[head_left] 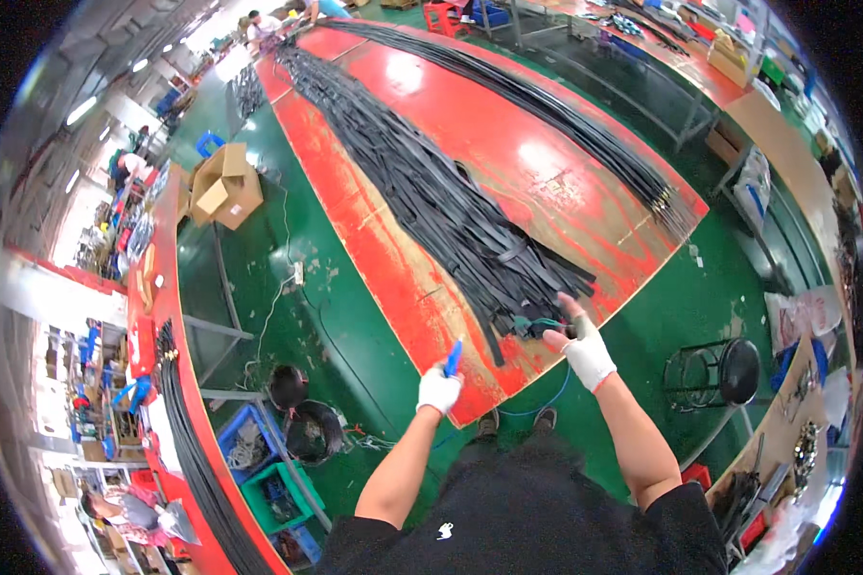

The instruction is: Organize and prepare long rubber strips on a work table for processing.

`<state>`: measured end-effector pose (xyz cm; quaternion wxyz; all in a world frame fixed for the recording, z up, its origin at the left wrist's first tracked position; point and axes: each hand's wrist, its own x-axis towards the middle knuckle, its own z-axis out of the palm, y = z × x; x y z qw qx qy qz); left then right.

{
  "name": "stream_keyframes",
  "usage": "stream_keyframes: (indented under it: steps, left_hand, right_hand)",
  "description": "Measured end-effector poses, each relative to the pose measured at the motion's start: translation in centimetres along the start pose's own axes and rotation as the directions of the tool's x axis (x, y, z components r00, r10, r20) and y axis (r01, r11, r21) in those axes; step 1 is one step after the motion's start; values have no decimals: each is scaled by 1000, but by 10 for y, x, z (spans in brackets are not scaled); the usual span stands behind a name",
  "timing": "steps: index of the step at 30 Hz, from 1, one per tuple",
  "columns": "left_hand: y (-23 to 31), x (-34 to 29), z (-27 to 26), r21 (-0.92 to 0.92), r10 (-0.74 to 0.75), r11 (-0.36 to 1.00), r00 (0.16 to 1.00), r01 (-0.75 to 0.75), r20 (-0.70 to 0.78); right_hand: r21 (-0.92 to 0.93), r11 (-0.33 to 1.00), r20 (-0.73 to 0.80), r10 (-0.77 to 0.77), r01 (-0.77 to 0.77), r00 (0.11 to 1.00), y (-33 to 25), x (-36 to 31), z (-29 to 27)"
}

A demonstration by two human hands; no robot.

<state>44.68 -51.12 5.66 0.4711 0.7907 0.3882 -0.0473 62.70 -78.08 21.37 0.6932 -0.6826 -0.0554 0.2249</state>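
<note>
My left hand, in a white glove with bare fingertips, is closed on a slim blue hand tool; its exact kind is unclear. It hovers by the near left corner of the long red table. My right hand, gloved alike, has its index finger and thumb spread apart over the near edge. Just beyond its fingertips lies a small dark and teal item, too small to name. A thick bundle of flat black strips runs down the table, its loose ends fanned out between my hands.
Thin black cables with metallic tips lie along the table's right side. A round black stool stands at right. Left are an open cardboard box, a green crate and a red bench with black cables. Other people work far off.
</note>
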Motion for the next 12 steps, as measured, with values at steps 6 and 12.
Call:
stream_keyframes:
  steps: [6,12]
  left_hand:
    - [119,49,-15,267,198,956,938,-121,-285]
    - [197,133,-7,390,199,919,918,-54,-342]
  right_hand:
    - [54,940,335,299,-336,893,-29,5,-50]
    - [173,858,566,315,-484,762,-23,12,-52]
